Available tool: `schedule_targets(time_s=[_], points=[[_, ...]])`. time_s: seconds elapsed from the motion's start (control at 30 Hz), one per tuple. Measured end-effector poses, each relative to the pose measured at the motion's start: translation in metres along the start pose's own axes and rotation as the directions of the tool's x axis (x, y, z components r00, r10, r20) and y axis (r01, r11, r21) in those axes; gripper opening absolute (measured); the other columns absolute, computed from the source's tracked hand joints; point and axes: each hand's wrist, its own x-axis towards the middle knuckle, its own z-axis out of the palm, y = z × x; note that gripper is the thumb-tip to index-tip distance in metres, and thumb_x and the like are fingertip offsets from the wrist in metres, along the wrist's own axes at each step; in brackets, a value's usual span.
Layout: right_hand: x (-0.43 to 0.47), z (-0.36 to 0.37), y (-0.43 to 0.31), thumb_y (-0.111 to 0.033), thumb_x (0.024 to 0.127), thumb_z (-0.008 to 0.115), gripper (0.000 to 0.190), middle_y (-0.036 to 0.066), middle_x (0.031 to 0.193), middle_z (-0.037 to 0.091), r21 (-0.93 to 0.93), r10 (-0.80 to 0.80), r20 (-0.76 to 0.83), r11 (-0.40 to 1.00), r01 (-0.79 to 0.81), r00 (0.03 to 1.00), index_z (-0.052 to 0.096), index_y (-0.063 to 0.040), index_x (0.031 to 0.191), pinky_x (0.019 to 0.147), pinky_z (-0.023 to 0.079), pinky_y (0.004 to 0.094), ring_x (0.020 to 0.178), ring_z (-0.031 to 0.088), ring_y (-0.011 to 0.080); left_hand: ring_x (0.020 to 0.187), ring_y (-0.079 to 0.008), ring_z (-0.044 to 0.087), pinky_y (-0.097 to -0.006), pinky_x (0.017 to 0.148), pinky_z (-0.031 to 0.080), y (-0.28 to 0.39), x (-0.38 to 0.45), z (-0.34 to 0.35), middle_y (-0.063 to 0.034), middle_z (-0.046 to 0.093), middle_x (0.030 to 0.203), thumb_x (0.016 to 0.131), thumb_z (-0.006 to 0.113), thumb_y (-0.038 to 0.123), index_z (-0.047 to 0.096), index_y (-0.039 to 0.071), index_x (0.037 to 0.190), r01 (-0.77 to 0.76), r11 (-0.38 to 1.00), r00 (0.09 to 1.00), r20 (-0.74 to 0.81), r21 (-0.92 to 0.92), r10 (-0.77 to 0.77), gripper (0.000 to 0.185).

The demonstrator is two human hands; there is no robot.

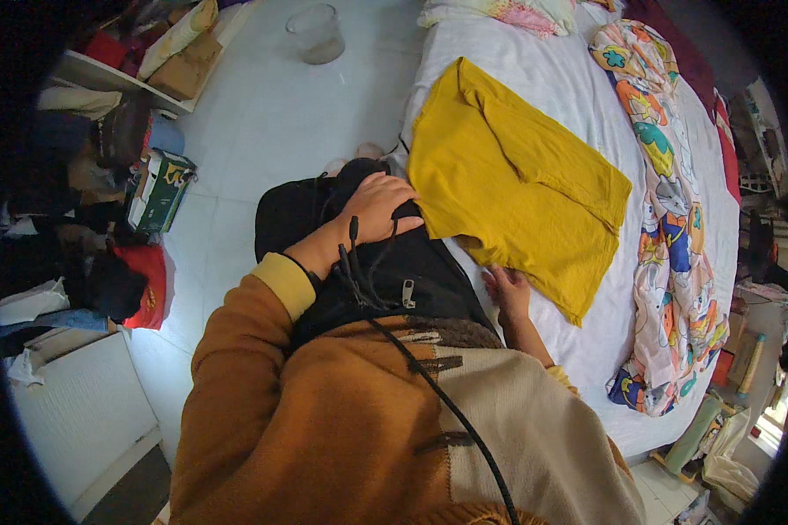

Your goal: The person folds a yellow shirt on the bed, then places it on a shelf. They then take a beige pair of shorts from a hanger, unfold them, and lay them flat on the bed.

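Observation:
A mustard-yellow cloth garment (512, 177), partly folded over itself, lies on the white bed sheet (656, 426). My left hand (382, 205) rests palm down over my black-clad lap, its fingertips next to the garment's left edge; whether they touch the cloth is unclear. By the garment's lower edge is my right hand (507, 289), with its fingertips at or just under the hem. How its fingers close there is partly hidden. Black cables (361, 269) with connectors hang over my lap near the left wrist.
A cartoon-print quilt (676, 243) lies bunched along the bed's right side, and a pillow (532, 13) is at the far end. On the floor stands a clear plastic bin (317, 39). Shelves, a green box (161, 193) and a red bag (148, 289) are to the left.

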Motion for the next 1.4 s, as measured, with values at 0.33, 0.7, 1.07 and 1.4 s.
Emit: schedule_targets(time_s=[0.33,0.7,1.07,1.4], points=[[0.040,0.025,-0.042,-0.028,0.095,0.064,0.030,0.002,0.109,0.067,0.138,-0.155,0.229,0.982,0.126,0.961,0.064,-0.007,0.116,0.084,0.051,0.0337,0.097,0.063,0.0169,0.119,-0.0306,0.055,-0.0458,0.108,0.035,-0.001,0.007,-0.007,-0.0120,0.064,0.119,0.084,0.070,0.045,0.063,0.008,0.120,0.042,0.998,0.995,0.089,0.037,-0.046,0.052],[0.074,0.005,-0.078,-0.031,0.101,0.052,0.040,0.006,0.129,0.060,0.207,-0.125,0.201,0.975,0.083,0.972,0.052,-0.007,0.133,0.088,0.048,0.0305,0.113,0.060,0.0168,0.118,-0.0245,0.058,-0.0351,0.103,0.044,-0.043,0.091,-0.044,-0.0138,0.064,0.122,0.074,0.063,0.005,0.060,0.007,0.128,0.410,0.865,0.744,0.655,-0.289,-0.133,0.055],[0.017,-0.100,-0.052,-0.067,0.092,0.047,0.071,0.014,0.112,0.067,0.336,0.263,0.232,0.882,-0.331,0.936,0.059,-0.002,0.119,0.077,0.054,0.0331,0.096,0.067,0.0248,0.090,-0.0344,0.065,-0.0407,0.077,0.050,-0.010,0.107,0.051,-0.0180,0.068,0.094,0.078,0.075,0.040,0.064,0.001,0.094,0.315,0.912,0.900,0.389,-0.265,-0.198,0.044],[0.035,-0.134,-0.026,-0.058,0.099,0.037,0.066,0.017,0.113,0.068,0.563,0.308,0.028,0.781,-0.270,0.951,0.059,0.000,0.120,0.074,0.056,0.0333,0.096,0.067,0.0313,0.069,-0.0258,0.054,-0.0379,0.064,0.044,0.020,0.138,0.004,-0.0145,0.058,0.075,0.090,0.065,0.026,0.056,-0.001,0.088,0.179,0.893,0.980,-0.008,-0.412,-0.200,0.029]])
